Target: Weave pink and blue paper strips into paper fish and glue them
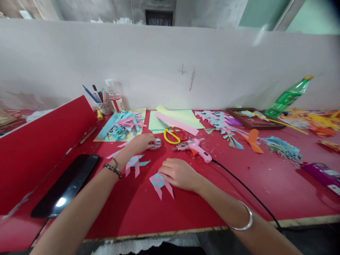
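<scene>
My left hand (143, 142) reaches to a small round container (157, 143), its fingertips pinched together at the near rim. Whatever they hold, if anything, is too small to make out. Under my right hand (178, 174), curled fingers grip the upper right corner of a pink and blue woven paper piece (157, 180) with loose pink strips. Partly behind my left wrist lies a second woven paper piece (134, 162). A pink hot glue gun (198, 146) rests beyond my right hand, and scissors (172, 135) with yellow and red handles lie near the container.
Cut paper strips (123, 124) are heaped at the back left, beside a pen cup (104, 107) and a clear bottle (116, 98). A phone (67, 184) lies left of my left arm. The glue gun's black cord (244, 189) runs to the front edge. A brown tray (255, 122) holds a tilted green bottle (288, 97).
</scene>
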`<state>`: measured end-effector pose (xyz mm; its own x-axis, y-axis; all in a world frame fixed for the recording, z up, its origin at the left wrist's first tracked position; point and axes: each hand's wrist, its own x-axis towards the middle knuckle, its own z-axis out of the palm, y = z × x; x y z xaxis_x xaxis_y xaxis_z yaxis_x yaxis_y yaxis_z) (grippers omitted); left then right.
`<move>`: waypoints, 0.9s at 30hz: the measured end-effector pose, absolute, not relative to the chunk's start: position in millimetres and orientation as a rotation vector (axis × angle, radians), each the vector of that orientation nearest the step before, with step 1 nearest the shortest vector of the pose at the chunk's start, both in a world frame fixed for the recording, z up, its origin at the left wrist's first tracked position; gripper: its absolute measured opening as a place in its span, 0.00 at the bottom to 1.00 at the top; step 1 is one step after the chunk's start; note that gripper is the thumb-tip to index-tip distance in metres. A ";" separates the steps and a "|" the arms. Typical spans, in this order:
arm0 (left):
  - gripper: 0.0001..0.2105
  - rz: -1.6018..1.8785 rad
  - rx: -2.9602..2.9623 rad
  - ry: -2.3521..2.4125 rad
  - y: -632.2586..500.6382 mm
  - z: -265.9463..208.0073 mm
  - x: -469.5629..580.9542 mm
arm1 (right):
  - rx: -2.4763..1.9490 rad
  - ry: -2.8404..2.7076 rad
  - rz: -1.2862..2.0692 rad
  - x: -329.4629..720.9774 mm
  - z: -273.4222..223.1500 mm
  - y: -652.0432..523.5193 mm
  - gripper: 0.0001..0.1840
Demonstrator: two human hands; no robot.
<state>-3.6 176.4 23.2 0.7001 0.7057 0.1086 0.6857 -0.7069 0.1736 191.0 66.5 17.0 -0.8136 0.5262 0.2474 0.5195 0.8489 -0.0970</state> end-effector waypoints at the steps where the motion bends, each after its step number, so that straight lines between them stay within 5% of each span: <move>1: 0.07 0.279 2.780 1.143 177.3 23.6 -3.8 | -0.791 -2.756 0.031 191.1 16.9 66.5 0.12; 8: 0.07 0.726 2.329 1.176 158.0 38.6 1.9 | -0.795 -2.585 0.076 193.4 16.2 65.3 0.11; 14: 0.11 0.726 1.937 1.084 116.2 38.6 -9.9 | -0.978 -2.176 0.209 196.8 12.2 64.3 0.09; 22: 0.09 0.707 1.767 1.186 85.5 24.1 -34.2 | -0.945 -2.235 -0.193 221.9 23.4 79.9 0.08; 27: 0.06 0.937 1.626 1.232 86.1 21.8 -40.1 | -1.650 -2.204 -0.270 266.8 45.5 90.8 0.10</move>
<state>-40.1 86.1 21.8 0.2275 0.9718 0.0623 0.3192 -0.1348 0.9380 266.8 90.8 45.5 -0.2434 0.8817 0.4042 0.9532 0.2946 -0.0687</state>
